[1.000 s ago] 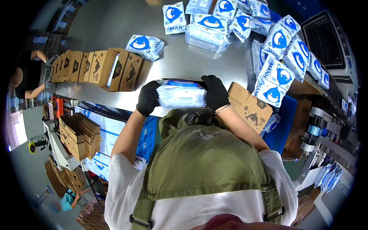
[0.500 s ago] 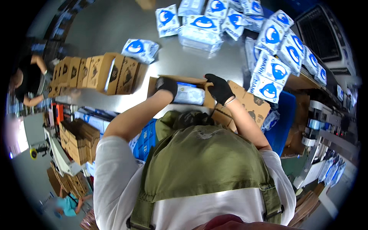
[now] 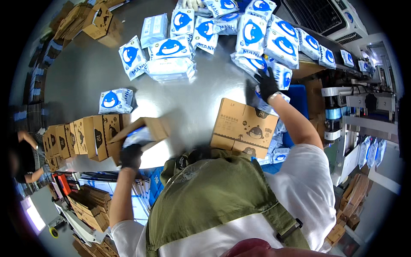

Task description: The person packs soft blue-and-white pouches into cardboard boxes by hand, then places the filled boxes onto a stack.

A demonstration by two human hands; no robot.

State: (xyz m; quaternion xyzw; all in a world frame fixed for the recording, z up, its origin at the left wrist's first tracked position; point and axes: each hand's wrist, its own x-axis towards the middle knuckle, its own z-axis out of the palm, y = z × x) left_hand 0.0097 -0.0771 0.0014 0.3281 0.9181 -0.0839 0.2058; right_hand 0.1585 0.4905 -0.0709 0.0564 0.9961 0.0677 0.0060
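Note:
My left hand (image 3: 131,156), in a black glove, grips the near side of an open cardboard box (image 3: 159,127). The box is tilted and blurred by motion, and a white-and-blue packet (image 3: 139,136) lies inside it. At the right, my gloved right hand (image 3: 267,84) has its fingers apart against the near edge of a pile of plump packets (image 3: 251,35), each with a blue whale picture. Some packets lie partly beneath this hand. Nearer to me, a flat folded carton (image 3: 244,126) rests on the table's front edge, on the right.
A row of filled boxes (image 3: 81,136) stands at the left, with a lone packet (image 3: 115,101) behind it. More packets (image 3: 171,68) lie at the back of the metal table (image 3: 192,100). A blue bin (image 3: 298,99) is at the right. Another person's gloved hand (image 3: 192,4) shows at the far edge.
The box with its packet has moved left, toward the row, with my left hand on it. My right hand has left the box and reached right to the packet pile. My view has turned.

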